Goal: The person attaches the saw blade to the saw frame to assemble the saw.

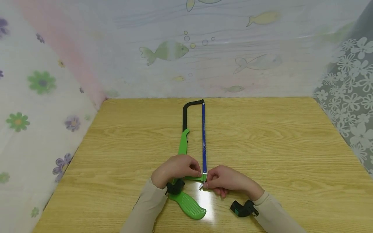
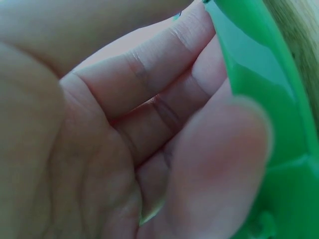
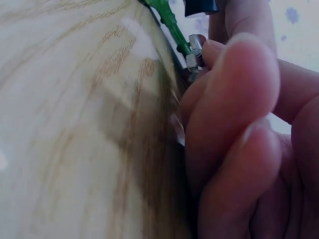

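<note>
A hacksaw (image 1: 182,144) lies flat, its black front bow pointing to the far edge and its green handle (image 1: 190,206) toward me. Along its right side runs a blue blade (image 1: 204,136). My left hand (image 1: 177,170) grips the green frame near the blade's near end; in the left wrist view its curled fingers lie against the green frame (image 2: 264,64). With thumb and fingers, my right hand (image 1: 228,179) pinches the small silver wing nut (image 1: 201,186) at the frame's near end. Fingertips partly cover the wing nut (image 3: 193,52) in the right wrist view.
The saw rests on a wood-grain table (image 1: 262,136). A curtain printed with fish (image 1: 172,51) hangs behind it, with flowered cloth (image 1: 40,82) at the left and white floral lace (image 1: 355,97) at the right. Black camera mounts (image 1: 243,208) sit on both wrists.
</note>
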`<move>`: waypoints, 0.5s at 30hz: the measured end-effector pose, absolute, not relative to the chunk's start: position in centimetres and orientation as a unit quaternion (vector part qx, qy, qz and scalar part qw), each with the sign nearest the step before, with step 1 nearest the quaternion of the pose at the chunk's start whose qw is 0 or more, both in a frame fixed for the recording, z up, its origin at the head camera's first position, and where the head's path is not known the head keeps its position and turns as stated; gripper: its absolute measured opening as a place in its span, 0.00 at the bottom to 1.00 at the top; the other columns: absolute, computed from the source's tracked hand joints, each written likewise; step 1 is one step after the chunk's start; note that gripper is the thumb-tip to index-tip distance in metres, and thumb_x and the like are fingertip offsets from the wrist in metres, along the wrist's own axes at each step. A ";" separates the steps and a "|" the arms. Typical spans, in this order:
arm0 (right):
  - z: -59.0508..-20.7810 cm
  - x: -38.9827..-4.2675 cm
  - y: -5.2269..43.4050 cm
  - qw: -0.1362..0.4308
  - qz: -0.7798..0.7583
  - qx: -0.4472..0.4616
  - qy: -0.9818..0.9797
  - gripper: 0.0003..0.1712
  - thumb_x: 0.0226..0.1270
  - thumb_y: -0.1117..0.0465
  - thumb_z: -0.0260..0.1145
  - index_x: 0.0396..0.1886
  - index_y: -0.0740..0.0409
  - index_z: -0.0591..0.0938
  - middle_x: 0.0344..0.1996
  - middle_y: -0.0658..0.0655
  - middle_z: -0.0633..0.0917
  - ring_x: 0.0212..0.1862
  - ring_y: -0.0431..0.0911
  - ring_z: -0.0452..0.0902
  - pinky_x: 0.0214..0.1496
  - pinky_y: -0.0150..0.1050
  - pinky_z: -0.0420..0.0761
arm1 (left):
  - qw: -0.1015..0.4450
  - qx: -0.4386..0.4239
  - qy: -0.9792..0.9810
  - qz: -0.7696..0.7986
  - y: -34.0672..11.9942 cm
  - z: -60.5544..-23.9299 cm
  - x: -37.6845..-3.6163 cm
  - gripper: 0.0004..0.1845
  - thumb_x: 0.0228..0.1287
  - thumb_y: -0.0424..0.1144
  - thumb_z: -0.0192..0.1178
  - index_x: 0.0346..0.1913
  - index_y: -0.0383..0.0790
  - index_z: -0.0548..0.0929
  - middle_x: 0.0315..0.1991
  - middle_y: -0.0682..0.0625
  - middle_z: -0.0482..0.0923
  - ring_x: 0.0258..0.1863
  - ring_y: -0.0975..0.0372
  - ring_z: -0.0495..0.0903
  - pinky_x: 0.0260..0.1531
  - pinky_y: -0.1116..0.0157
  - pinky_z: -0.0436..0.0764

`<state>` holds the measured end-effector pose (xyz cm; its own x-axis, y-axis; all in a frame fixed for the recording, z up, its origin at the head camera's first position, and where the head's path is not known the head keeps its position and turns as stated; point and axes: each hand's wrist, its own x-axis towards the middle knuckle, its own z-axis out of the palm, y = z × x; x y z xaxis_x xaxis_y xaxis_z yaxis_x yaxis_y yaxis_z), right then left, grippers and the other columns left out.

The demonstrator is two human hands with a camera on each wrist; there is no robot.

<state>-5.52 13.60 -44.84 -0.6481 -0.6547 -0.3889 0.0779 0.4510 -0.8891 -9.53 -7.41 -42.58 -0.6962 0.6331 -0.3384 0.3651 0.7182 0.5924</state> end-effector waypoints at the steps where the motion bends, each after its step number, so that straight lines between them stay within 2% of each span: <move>1: -44.9 -5.5 13.6 0.376 -0.491 -0.189 0.763 0.19 0.59 0.49 0.65 0.21 0.59 0.77 0.10 0.50 0.75 0.11 0.40 0.70 0.15 0.33 0.70 | 0.269 0.282 0.887 0.247 -7.4 -42.6 -9.5 0.05 0.57 0.51 0.61 0.28 0.58 0.83 0.24 0.67 0.77 0.24 0.71 0.72 0.28 0.70 0.71; 15: -45.2 -5.6 13.7 0.370 -0.476 -0.208 0.770 0.21 0.62 0.46 0.61 0.19 0.58 0.80 0.11 0.50 0.77 0.12 0.41 0.72 0.16 0.34 0.72 | 0.262 0.288 0.888 0.244 -7.5 -42.7 -9.5 0.06 0.57 0.52 0.61 0.26 0.59 0.83 0.23 0.66 0.76 0.23 0.71 0.71 0.27 0.70 0.70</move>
<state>-5.61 13.66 -45.16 -0.6396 -0.6731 -0.3712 0.0314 0.4596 -0.8876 -9.50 -7.49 -42.71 -0.6959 0.6404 -0.3249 0.3839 0.7141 0.5854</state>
